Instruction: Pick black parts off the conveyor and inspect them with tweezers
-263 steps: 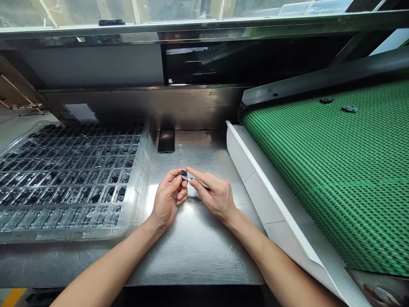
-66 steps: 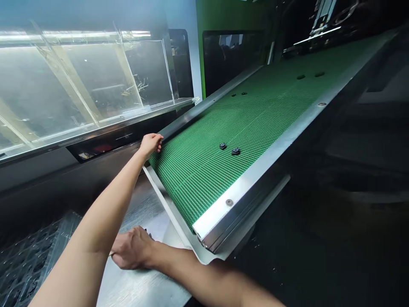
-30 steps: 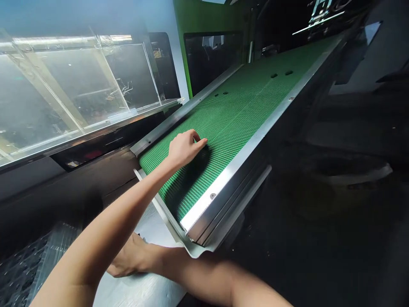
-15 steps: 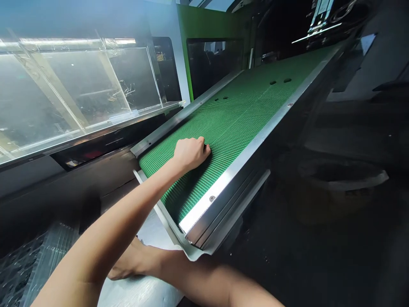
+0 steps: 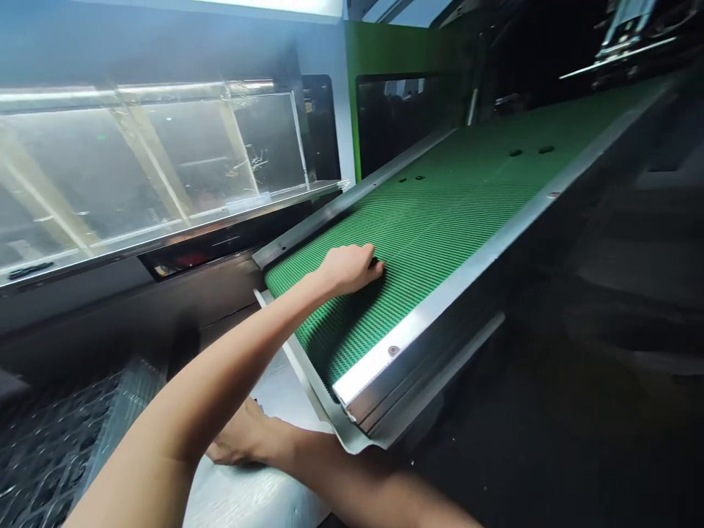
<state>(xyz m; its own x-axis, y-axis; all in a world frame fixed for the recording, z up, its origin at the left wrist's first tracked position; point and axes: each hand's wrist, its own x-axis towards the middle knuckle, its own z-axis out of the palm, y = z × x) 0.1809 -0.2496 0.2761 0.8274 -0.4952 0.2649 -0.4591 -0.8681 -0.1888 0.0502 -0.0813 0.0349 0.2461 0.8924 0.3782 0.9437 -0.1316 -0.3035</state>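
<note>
My left hand [image 5: 355,268] is closed low over the near end of a green conveyor belt [image 5: 440,220], its fingers curled. A small dark spot shows between thumb and fingers; I cannot make out what it is. Further up the belt lie a few small black pieces [image 5: 515,153], some in a pair at the right and smaller ones [image 5: 420,177] at the left. My right hand [image 5: 242,436] is below the belt's end, over a whitish, shiny surface [image 5: 236,499]. Its fingers look bent and are partly covered by my left forearm.
Metal rails [image 5: 440,301] edge the sloping belt, with a pale lip [image 5: 308,374] beneath its near end. To the left stand a machine with a clear panel [image 5: 203,154], a dark mesh crate [image 5: 55,440] and stacked clear plastic strips [image 5: 124,411]. The right side is dark.
The view has turned left, so the belt and machine sit further right in the picture. My left hand remains over the belt's near end, fingers curled; my right hand stays below.
</note>
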